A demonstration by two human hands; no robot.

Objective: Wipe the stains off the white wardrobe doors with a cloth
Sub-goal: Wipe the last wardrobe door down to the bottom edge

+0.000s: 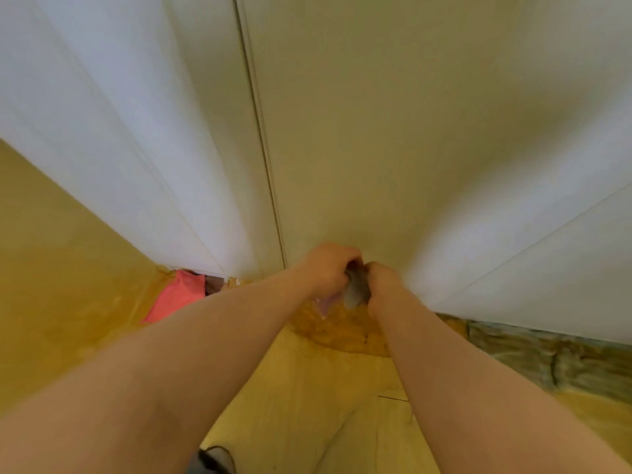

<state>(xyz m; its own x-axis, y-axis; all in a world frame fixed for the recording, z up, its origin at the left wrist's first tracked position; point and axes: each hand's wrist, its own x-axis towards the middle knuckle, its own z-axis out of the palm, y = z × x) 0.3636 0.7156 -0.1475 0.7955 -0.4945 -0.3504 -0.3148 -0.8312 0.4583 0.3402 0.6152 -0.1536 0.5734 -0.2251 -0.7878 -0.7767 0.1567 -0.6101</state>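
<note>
Down at the foot of the wardrobe doors [376, 148], head view: gripping the grey cloth [357, 290] between left hand [326, 268] and right hand [384, 282], fingers curled tight round it. Probably bunching it; best folded to a clean flat pad, then pressed evenly.

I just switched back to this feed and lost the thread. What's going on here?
A person faces the white wardrobe doors with both arms stretched out low, near the foot of the doors. The left hand and the right hand hold a bunched grey cloth between them. The view does not show whether the cloth touches the door. Something pink lies on the floor to the left.
</note>
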